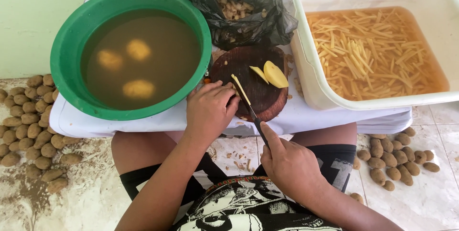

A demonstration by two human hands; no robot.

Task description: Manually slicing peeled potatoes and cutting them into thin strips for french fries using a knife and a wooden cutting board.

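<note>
The left hand (209, 109) pinned a potato slice (240, 89) to the round cutting board (260, 98); the right hand (287, 161) kept a closed grip on the knife (251, 111). The white tub (306, 68) held many cut sticks. Three peeled potatoes (126, 66) waited in the green basin (67, 44), so work appeared partly complete.

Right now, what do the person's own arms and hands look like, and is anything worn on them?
Both forearms are bare: no sleeves reach into view. The left hand and right hand wear no gloves, and no rings, watch or bracelets are visible. Fingernails are short and unpainted where they show. Below the arms are a black printed shirt and dark shorts.
</note>
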